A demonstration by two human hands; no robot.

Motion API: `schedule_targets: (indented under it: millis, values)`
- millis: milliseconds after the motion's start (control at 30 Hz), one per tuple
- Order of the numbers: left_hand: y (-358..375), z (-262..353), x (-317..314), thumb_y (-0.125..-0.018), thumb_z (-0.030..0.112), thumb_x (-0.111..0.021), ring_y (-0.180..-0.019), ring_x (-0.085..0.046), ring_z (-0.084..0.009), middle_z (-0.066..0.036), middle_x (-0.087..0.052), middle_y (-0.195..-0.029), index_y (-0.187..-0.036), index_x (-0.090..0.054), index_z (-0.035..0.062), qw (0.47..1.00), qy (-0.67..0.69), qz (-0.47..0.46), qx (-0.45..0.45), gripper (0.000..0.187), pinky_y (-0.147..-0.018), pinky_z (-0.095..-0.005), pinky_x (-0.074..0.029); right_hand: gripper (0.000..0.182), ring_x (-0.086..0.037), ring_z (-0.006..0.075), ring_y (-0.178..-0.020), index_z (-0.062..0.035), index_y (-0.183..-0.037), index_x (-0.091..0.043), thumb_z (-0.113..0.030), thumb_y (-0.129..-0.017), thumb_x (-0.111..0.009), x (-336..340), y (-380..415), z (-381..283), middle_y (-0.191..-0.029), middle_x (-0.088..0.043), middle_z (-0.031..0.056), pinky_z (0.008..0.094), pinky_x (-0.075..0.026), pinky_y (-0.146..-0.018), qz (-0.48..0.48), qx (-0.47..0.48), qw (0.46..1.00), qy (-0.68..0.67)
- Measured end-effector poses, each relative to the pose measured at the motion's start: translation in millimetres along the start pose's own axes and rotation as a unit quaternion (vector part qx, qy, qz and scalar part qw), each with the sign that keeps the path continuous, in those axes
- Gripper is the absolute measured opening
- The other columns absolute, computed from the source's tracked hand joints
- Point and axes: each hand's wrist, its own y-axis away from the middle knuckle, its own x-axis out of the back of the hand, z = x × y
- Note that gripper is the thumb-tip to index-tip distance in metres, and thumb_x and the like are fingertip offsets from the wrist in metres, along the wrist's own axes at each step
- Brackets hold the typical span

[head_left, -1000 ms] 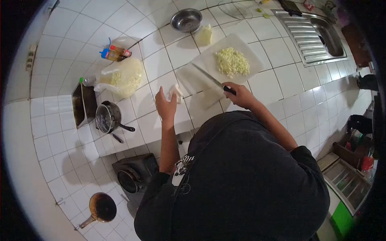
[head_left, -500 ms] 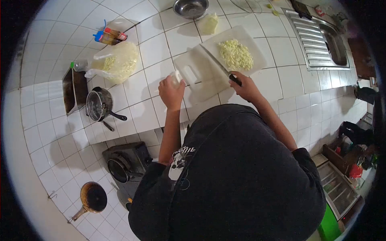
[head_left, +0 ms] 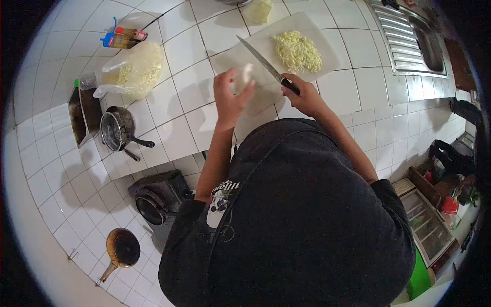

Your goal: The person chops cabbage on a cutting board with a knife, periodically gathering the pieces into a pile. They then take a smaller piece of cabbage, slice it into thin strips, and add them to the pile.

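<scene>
While gripping the knife (head_left: pixel 262 59) by its handle (head_left: pixel 290 86) in the right hand (head_left: pixel 306 97), angled forward perhaps for safety, holding a blurred white piece (head_left: pixel 246 74) in the left hand (head_left: pixel 231 96) over the board (head_left: pixel 267 82), apart from the chopped pile (head_left: pixel 296 51), probably to avoid mixing.

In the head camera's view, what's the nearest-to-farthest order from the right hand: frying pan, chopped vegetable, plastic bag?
1. Chopped vegetable, ahead, on the cutting board.
2. Plastic bag, left, on the counter.
3. Frying pan, far left, beyond the counter's edge.
</scene>
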Motion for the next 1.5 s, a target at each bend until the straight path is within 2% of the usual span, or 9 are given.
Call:
schedule_targets:
  millis: [67, 100, 167, 333, 400, 900, 1033, 1233, 1500]
  values:
    - [-6, 8, -14, -0.094, 0.038, -0.071, -0.109, -0.059, -0.0286, -0.013, -0.059, -0.122, -0.128, -0.064, 0.0078, 0.945, -0.253, -0.059, -0.199, 0.046, -0.089, -0.044, -0.048, 0.046, -0.069, 0.0271, -0.069, -0.0115, -0.144, -0.049, -0.017, -0.1, -0.061, 3, -1, -7, -0.088, -0.072, 0.0158, 0.04, -0.054, -0.068, -0.017, -0.033, 0.999, 0.025]
    - [-4, 9, -21, -0.094, 0.038, -0.071, -0.109, -0.059, -0.0286, -0.013, -0.059, -0.122, -0.128, -0.064, 0.0078, 0.945, -0.251, -0.06, -0.2, 0.046, -0.089, -0.044, -0.048, 0.046, -0.069, 0.0271, -0.069, -0.0115, -0.144, -0.049, -0.017, -0.1, -0.061, 4, 0, -12, -0.088, -0.072, 0.0158, 0.04, -0.054, -0.068, -0.015, -0.034, 0.999, 0.027]
    - [1, 10, -34, -0.086, 0.042, -0.077, -0.109, -0.058, -0.0326, -0.014, -0.059, -0.118, -0.12, -0.068, 0.0081, 0.948, -0.232, -0.114, -0.187, 0.049, -0.091, -0.0473, -0.045, 0.052, -0.068, 0.0461, -0.098, -0.012, -0.15, -0.042, -0.016, -0.1, -0.055, 8, 2, -19, -0.105, -0.071, 0.0276, 0.0512, -0.053, -0.086, -0.01, 0.0, 0.996, 0.087]
    - [7, 2, -50, -0.092, 0.031, -0.071, -0.113, -0.056, -0.0286, -0.01, -0.06, -0.117, -0.119, -0.068, 0.0094, 0.919, -0.31, -0.101, -0.223, 0.034, -0.093, -0.0471, -0.041, 0.062, -0.067, 0.0477, -0.094, -0.0151, -0.158, -0.03, -0.014, -0.099, -0.048, 16, 2, -26, -0.098, -0.069, 0.0306, 0.0559, -0.052, -0.085, -0.058, -0.014, 0.979, 0.196]
    - [5, -1, -55, -0.091, 0.025, -0.07, -0.112, -0.056, -0.0282, -0.009, -0.06, -0.117, -0.12, -0.066, 0.0094, 0.911, -0.268, -0.067, -0.306, 0.033, -0.093, -0.0465, -0.04, 0.064, -0.068, 0.0478, -0.092, -0.0158, -0.16, -0.028, -0.013, -0.099, -0.048, 18, 4, -34, -0.095, -0.068, 0.0312, 0.0566, -0.052, -0.084, -0.074, -0.029, 0.971, 0.225]
    - [6, -10, -61, -0.089, 0.018, -0.069, -0.103, -0.059, -0.0232, -0.003, -0.065, -0.11, -0.119, -0.067, 0.0092, 0.923, -0.246, -0.068, -0.289, 0.032, -0.089, -0.0424, -0.041, 0.071, -0.069, 0.0488, -0.08, -0.0205, -0.162, -0.019, -0.011, -0.097, -0.046, 10, -6, -43, -0.086, -0.068, 0.0328, 0.0594, -0.053, -0.074, -0.106, -0.078, 0.95, 0.283]
    - [7, -18, -61, -0.088, 0.018, -0.068, -0.109, -0.059, -0.0254, -0.005, -0.064, -0.113, -0.121, -0.066, 0.0085, 0.909, -0.281, -0.083, -0.296, 0.035, -0.093, -0.0439, -0.042, 0.074, -0.069, 0.0477, -0.077, -0.0199, -0.163, -0.018, -0.01, -0.096, -0.047, -10, -12, -14, -0.079, -0.068, 0.0313, 0.0582, -0.054, -0.071, -0.039, 0.005, 0.966, 0.257]
    - [7, -12, -61, -0.085, 0.017, -0.069, -0.108, -0.059, -0.0271, -0.007, -0.063, -0.114, -0.122, -0.064, 0.0081, 0.932, -0.239, -0.087, -0.26, 0.038, -0.092, -0.0451, -0.044, 0.078, -0.069, 0.0496, -0.076, -0.0104, -0.162, -0.015, -0.009, -0.092, -0.05, -2, -26, -32, -0.078, -0.067, 0.034, 0.0584, -0.054, -0.071, -0.088, -0.022, 0.949, 0.301]
    - [8, -21, -64, -0.087, 0.017, -0.067, -0.112, -0.059, -0.032, -0.011, -0.062, -0.116, -0.119, -0.063, 0.0069, 0.95, -0.184, -0.069, -0.242, 0.034, -0.095, -0.0487, -0.045, 0.077, -0.067, 0.0527, -0.076, -0.0137, -0.162, -0.015, -0.01, -0.094, -0.049, 0, -30, -34, -0.078, -0.066, 0.0347, 0.0605, -0.053, -0.07, -0.092, -0.004, 0.953, 0.289]
